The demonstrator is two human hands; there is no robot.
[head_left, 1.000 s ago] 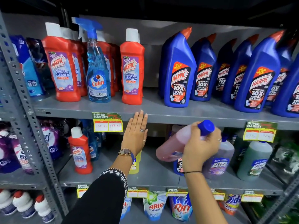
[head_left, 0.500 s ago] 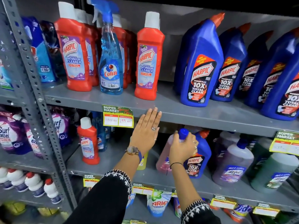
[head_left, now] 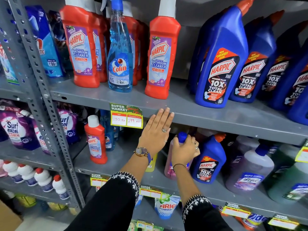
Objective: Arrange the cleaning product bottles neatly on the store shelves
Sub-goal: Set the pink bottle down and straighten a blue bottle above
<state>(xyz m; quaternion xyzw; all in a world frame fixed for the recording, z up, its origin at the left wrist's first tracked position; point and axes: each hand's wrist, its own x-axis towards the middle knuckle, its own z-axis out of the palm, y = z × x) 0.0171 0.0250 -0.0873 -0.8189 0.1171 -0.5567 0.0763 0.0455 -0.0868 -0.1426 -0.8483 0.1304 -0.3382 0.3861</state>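
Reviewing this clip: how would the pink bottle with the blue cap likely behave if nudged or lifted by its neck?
The pink bottle looks full, so probably heavy for its size. The right hand grips it just below the blue cap; pushed there, a tall bottle may tip toward the blue Harpic bottle beside it. Its smooth plastic may be slippery.

Pink bottle (head_left: 171, 165) now upright on shelf (head_left: 120, 162)

Head camera, single wide-angle view, close to store shelving.
Looked forward and slightly down at the middle shelf (head_left: 216, 120) edge from near arm's reach; the upper bottle row filled the top, lower shelves ran off the bottom, both forearms entered from below.
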